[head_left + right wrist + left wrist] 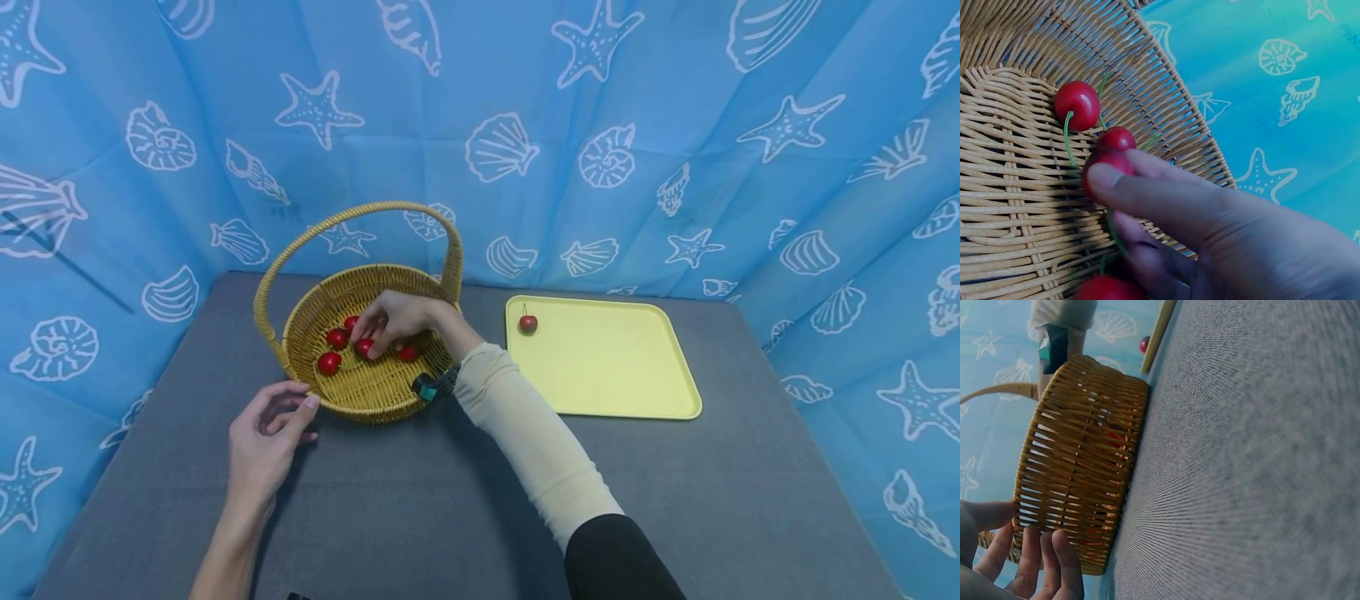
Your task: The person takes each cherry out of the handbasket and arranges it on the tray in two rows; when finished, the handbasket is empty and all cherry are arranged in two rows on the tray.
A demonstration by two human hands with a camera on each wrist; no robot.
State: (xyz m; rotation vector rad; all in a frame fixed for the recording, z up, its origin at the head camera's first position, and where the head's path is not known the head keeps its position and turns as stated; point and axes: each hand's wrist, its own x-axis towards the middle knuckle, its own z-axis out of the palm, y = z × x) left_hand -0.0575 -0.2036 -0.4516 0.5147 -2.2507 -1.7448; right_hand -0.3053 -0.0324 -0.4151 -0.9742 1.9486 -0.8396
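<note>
Inside the wicker basket (375, 400), my right hand (397, 321) pinches a red cherry (1107, 170) between thumb and fingers. Its green stem hangs below the thumb in the right wrist view. Around it in the basket lie several more cherries, among them one at the left (328, 363) and one by the wrist (407, 352). My left hand (272, 427) holds the basket's rim at the near left, thumb on the rim and fingers against the woven outside wall (1079, 462).
A yellow tray (607, 358) lies to the right of the basket, with a single cherry (528, 323) near its far left corner. The basket's tall handle (360, 208) arches over the far side. Behind the grey table (420, 500) hangs a blue seashell curtain (547, 208).
</note>
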